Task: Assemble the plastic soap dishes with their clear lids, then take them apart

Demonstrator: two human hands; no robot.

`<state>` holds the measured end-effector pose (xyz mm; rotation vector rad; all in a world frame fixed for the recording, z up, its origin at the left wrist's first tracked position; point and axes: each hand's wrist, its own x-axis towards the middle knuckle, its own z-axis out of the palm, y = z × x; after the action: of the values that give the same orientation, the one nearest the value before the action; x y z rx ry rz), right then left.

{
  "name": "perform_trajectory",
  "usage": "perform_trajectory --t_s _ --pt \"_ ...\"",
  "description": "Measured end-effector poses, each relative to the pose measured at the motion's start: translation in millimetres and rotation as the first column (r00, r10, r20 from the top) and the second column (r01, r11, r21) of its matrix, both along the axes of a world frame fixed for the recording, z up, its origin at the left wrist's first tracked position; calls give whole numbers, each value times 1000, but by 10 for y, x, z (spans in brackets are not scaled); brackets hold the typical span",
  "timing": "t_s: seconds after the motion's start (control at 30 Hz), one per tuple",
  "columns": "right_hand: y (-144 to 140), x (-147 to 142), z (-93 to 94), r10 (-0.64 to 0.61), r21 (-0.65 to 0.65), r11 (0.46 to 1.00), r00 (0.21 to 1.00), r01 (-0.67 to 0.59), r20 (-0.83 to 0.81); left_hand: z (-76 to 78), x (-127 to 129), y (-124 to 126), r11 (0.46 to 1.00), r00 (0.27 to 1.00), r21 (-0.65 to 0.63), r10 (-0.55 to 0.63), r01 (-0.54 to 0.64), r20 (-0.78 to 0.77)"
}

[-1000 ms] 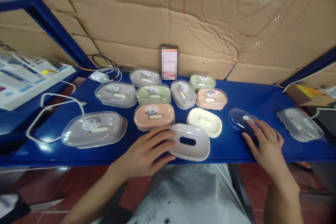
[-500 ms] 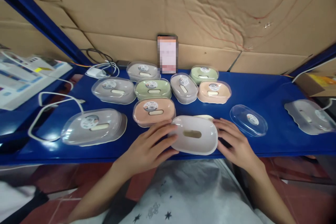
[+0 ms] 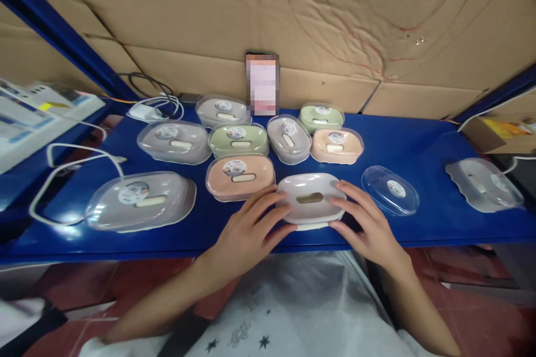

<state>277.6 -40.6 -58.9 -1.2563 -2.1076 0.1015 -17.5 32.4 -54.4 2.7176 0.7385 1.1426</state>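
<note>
Grey slotted tray (image 3: pixel 312 198) at desk (image 3: pixel 419 139) front edge, centre, seated on cream base (image 3: pixel 312 226). Left hand (image 3: pixel 247 231) and right hand (image 3: pixel 368 223): each grip clamped on tray's short ends. Likely light, stiff, slick plastic; hold by rim ends. Clear lid (image 3: pixel 390 189) just right.

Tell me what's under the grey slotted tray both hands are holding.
A cream base peeks out as a thin strip below the grey slotted tray, held by the left hand and right hand. Everything else of it is covered.
</note>
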Motion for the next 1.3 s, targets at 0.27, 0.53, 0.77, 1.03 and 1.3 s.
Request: perform_trajectory --t_s 0.27,0.53,0.77,1.03,1.3 --pt "27 -1 19 19 -100 995 998 -14 51 -7 -32 22 999 995 18 -26 28 -101" --pt "-9 42 -11 -60 -103 992 993 71 105 -10 2 22 999 981 31 -28 35 -192" --pt "15 32 -26 -56 -152 985 991 75 125 -36 12 37 998 969 15 -51 56 -243" --pt "-28 163 62 -108 -55 991 970 122 217 -26 -13 41 999 973 -6 -52 52 -226" --pt "-329 931 -61 -621 -52 765 757 641 201 -92 -38 30 997 983 -57 -64 55 -170"
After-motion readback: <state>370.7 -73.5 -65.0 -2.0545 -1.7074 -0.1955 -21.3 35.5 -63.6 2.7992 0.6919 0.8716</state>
